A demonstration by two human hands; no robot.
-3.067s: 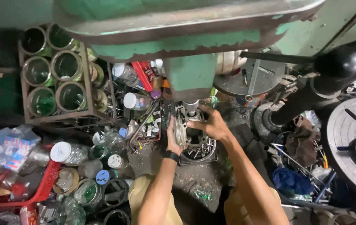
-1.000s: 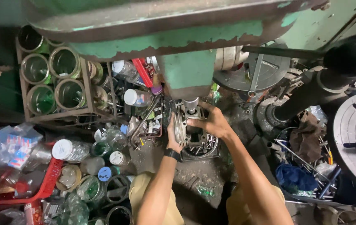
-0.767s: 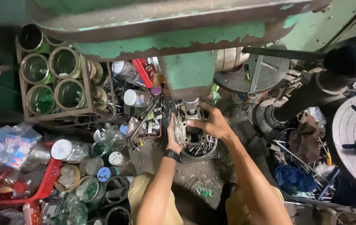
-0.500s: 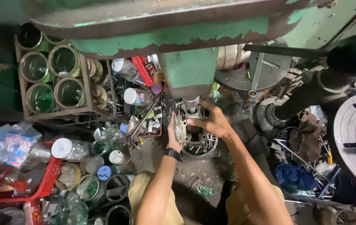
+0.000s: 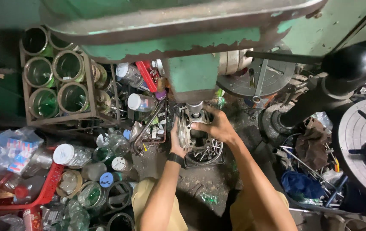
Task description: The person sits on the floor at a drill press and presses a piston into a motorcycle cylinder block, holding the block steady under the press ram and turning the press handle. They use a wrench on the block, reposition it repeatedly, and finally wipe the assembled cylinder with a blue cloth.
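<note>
Both hands are gripping a grey cast-metal engine part with a round bore (image 5: 195, 133), sitting under the steel spindle (image 5: 194, 107) of a worn green drill press (image 5: 191, 72). The left hand (image 5: 176, 143) is pressing its left side, fingers closed against it; the right hand (image 5: 215, 127) is clasping its top right edge. Clear plastic bottles (image 5: 69, 155) are lying well apart on the left.
</note>
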